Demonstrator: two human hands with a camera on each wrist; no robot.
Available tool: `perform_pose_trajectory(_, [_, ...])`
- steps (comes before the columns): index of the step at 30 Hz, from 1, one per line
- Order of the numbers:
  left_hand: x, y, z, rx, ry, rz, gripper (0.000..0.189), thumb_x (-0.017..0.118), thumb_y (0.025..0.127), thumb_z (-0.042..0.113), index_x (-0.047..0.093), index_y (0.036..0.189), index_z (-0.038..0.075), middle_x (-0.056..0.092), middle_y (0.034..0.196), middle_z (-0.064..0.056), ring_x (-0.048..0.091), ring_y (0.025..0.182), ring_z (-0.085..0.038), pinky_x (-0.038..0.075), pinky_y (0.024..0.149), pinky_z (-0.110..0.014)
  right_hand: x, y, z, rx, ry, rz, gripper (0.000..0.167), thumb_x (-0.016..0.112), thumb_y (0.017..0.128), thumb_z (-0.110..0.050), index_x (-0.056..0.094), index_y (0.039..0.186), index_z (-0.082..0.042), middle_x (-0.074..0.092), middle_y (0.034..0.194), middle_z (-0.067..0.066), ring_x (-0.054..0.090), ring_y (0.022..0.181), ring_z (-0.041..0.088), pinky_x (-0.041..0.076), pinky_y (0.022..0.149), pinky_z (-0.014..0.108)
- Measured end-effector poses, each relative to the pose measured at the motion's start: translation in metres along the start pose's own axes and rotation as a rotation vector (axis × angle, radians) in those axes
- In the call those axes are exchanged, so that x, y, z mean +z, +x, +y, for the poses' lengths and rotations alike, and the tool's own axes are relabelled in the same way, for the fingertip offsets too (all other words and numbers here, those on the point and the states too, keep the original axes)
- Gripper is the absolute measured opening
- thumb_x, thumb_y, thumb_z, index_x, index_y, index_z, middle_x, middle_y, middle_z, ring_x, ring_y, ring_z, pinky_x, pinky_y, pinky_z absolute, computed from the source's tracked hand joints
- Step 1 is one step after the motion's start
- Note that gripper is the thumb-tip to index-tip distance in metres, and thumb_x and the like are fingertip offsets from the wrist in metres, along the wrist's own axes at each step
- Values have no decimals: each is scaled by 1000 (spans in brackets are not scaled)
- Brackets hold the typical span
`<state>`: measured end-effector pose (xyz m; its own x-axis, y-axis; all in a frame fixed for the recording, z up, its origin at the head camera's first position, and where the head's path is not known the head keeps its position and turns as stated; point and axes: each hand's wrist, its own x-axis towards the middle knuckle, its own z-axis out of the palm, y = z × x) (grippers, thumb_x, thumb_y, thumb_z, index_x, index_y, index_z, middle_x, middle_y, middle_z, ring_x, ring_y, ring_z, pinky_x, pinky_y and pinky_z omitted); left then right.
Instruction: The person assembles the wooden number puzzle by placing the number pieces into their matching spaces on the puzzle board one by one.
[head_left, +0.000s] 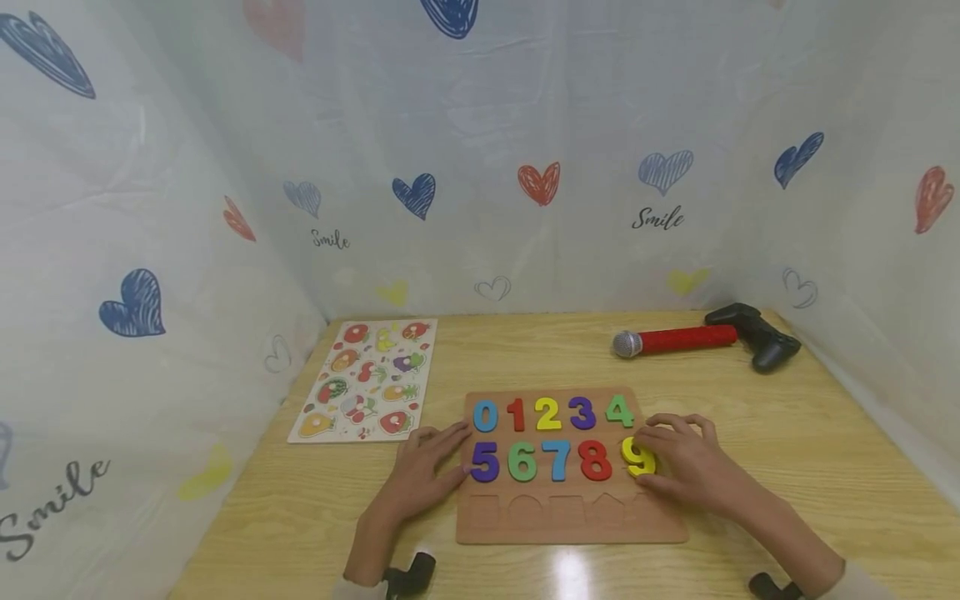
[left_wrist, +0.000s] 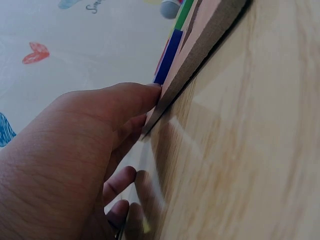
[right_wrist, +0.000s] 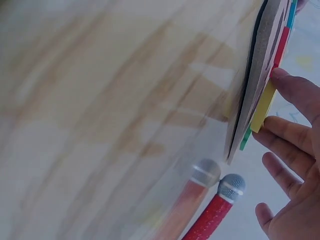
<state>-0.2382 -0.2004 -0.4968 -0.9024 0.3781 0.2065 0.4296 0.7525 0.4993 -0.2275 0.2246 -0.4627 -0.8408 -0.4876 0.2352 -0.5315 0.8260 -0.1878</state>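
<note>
A wooden number puzzle board lies flat on the table, with coloured digits 0 to 9 in two rows above a row of shape outlines. My right hand pinches the yellow number 9 at the right end of the second row. In the right wrist view, the thumb is at one end of the yellow piece and two fingertips at the other. My left hand touches the board's left edge, its thumb beside the purple number 5. The left wrist view shows that thumb against the board's side.
A fruit picture board lies at the back left of the table. At the back right, a red microphone lies next to a black game controller. A white curtain printed with hearts surrounds the table.
</note>
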Motion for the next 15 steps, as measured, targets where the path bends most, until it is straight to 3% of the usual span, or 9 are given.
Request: perform_pose_trajectory(15, [2, 2, -1, 5, 5, -5, 58, 60, 95, 49, 53, 147, 24, 42, 155, 11, 36, 127, -24, 29, 99, -54, 6, 2, 1, 18, 14, -14, 45, 84, 78, -40, 74, 115, -15, 70, 116, -2, 49, 123, 34, 25, 94, 64])
